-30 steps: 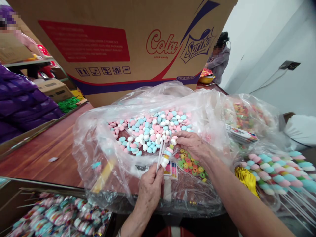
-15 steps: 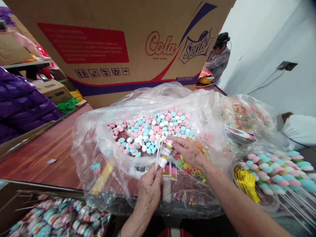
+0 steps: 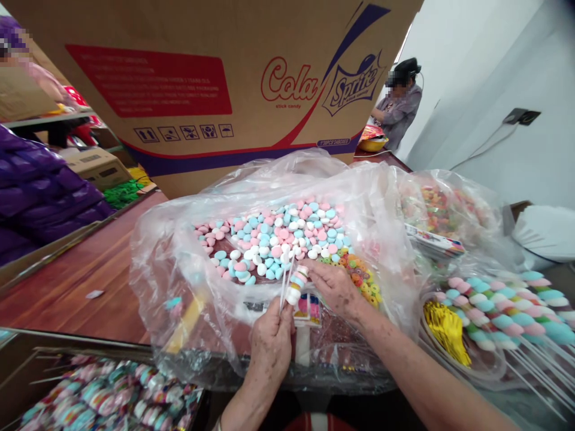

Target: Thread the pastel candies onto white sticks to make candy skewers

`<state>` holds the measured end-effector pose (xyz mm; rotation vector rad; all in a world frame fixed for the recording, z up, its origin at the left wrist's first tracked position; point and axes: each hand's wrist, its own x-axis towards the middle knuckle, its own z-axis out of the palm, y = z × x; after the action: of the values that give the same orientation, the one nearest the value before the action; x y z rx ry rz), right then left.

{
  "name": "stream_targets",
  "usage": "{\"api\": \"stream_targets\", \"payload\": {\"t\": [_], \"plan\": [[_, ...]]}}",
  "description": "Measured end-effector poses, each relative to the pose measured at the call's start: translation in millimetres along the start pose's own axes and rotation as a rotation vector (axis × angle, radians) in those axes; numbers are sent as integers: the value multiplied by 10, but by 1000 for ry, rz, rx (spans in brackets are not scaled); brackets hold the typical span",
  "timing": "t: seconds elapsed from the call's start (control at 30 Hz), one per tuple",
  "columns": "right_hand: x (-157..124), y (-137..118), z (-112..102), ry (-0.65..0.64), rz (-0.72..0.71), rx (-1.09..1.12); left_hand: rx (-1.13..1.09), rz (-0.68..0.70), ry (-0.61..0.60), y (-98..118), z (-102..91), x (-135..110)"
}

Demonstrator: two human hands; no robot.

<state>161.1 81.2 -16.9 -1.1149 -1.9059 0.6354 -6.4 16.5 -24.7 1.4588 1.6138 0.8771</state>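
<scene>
My left hand (image 3: 271, 342) is closed around a few thin white sticks (image 3: 286, 281) that point up and away. One stick carries a short stack of candies (image 3: 296, 287) in white, blue and pink. My right hand (image 3: 332, 285) pinches the top of that stack with its fingertips. Both hands work over an open clear plastic bag (image 3: 179, 281) that holds a heap of pink, blue and white marshmallow candies (image 3: 274, 239) and a patch of coloured ring gummies (image 3: 359, 278).
A large Cola Sprite carton (image 3: 215, 84) stands behind the bag. Finished candy skewers (image 3: 503, 311) lie at the right beside gold twist ties (image 3: 447, 329). Wrapped candies fill a tray (image 3: 103, 395) at lower left. Another person (image 3: 398, 108) stands at the back; a purple sleeve (image 3: 40, 191) is left.
My right hand has slid down and left along the stick, pressing the candies lower. The ring gummies it covered now show. My left hand has stayed put.
</scene>
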Motion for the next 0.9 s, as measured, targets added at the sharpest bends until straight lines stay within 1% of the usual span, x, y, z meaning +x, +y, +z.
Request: {"api": "stream_targets", "payload": {"t": [0.17,0.27,0.33,0.47,0.57,0.63,0.77,0.9], "plan": [[10,-97,-16,-18,2,-12,-3,11,24,-19,3,7],[25,-140,2,3,7,22,-66,-1,38,-36,3,-2],[32,-147,26,42,67,126,-140,-24,27,-42,4,-12],[43,-144,57,132,276,476,-261,-43,-4,-23,8,-27],[48,-166,69,170,370,750,-247,-11,10,-1,4,-26],[51,-195,86,166,408,889,-223,2,21,-3,-1,-21],[61,-281,145,152,436,1018,-244,5,-14,-49,-3,-1],[41,-374,246,200,443,996,-300,-60,-35,-36,-12,-9]]}}
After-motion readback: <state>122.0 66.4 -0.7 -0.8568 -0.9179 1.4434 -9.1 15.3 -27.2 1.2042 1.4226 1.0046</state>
